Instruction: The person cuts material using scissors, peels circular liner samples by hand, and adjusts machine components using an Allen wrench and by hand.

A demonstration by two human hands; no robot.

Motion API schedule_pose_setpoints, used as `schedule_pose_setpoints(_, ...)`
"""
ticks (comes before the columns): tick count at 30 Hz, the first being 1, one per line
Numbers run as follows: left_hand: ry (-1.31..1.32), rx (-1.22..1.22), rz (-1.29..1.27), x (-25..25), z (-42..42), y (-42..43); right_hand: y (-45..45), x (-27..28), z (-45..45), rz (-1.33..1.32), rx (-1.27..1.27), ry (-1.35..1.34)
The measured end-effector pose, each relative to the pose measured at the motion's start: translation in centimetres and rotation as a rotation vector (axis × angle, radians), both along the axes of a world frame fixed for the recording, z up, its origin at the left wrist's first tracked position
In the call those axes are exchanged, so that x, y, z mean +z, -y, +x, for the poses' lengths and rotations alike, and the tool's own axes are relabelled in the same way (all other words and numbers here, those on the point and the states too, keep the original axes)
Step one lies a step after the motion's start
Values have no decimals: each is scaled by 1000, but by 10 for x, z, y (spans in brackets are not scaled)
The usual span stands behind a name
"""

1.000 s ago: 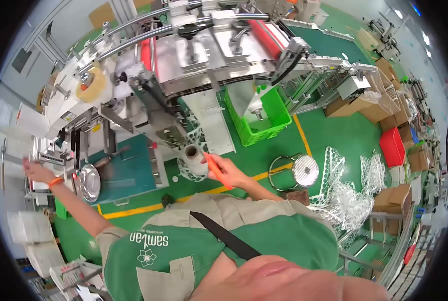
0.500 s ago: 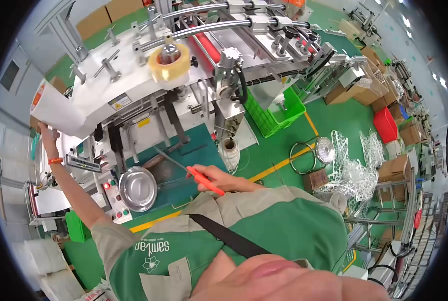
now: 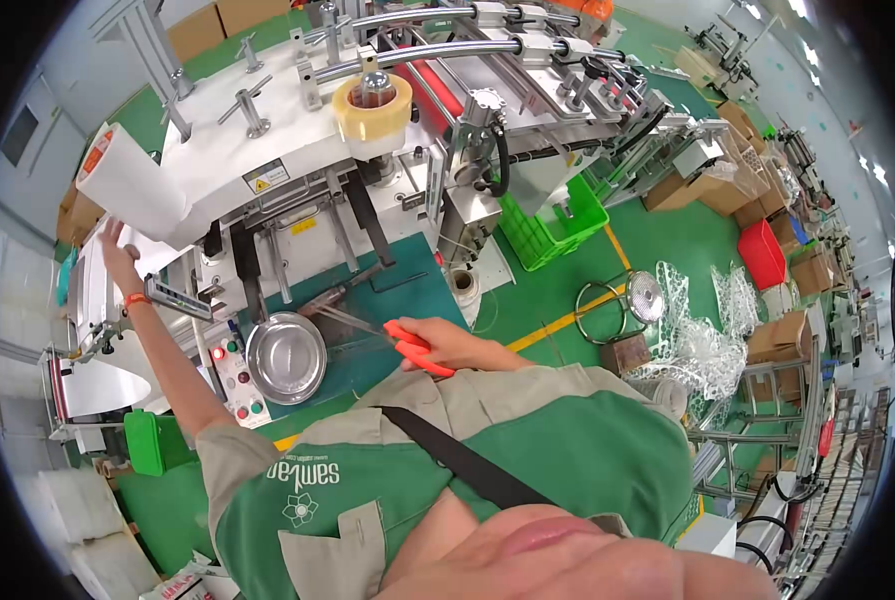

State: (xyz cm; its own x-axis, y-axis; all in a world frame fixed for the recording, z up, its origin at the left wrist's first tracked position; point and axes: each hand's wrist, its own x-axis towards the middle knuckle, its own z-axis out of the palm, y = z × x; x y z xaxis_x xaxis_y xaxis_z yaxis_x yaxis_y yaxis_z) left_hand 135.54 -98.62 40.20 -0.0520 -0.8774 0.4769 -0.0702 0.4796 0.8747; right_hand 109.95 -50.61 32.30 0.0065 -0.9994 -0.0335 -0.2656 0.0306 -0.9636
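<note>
My left hand reaches out at the far left, fingers spread, beside the machine's edge and below a large white roll. Nothing shows in it. My right hand is wrapped round the orange handles of a pair of scissors, in front of my chest. Their metal blades point left over the blue-green mat. A shiny round metal dish lies left of the blades, beside a panel with colored buttons. A yellow tape roll sits on the white machine top.
Curved metal rails cross the machine's top. A green crate stands on the floor to the right, with a round metal stool, a heap of white perforated film and a red bin farther right. A green bin stands lower left.
The view has swung left, so the machine and mat now lie more to the right. My left hand has moved up toward the white roll. The scissors' handles have spread a little.
</note>
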Motion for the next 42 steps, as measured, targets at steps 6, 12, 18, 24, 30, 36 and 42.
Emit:
schedule_pose_setpoints(6,-118,107,-146,11,16,-92,-13,-37,-6,126,-211,-430)
schedule_pose_setpoints(12,-315,-40,-10,-14,-8,-179,-21,-99,-10,205,-419,-594)
schedule_pose_setpoints(18,75,-721,308,-123,-102,-294,-9,-167,-9,73,-569,-676)
schedule_pose_setpoints(24,190,-1153,501,-171,-133,-376,14,-173,-5,-218,-604,-513)
schedule_pose_setpoints(30,54,-940,753,-170,-147,-351,4,-100,9,-365,-662,-187)
schedule_pose_setpoints(36,26,-912,782,-176,-153,-355,3,-75,14,-424,-604,-340)
schedule_pose_setpoints(42,-63,-966,1016,-190,-160,-355,2,-81,10,-345,-373,-622)
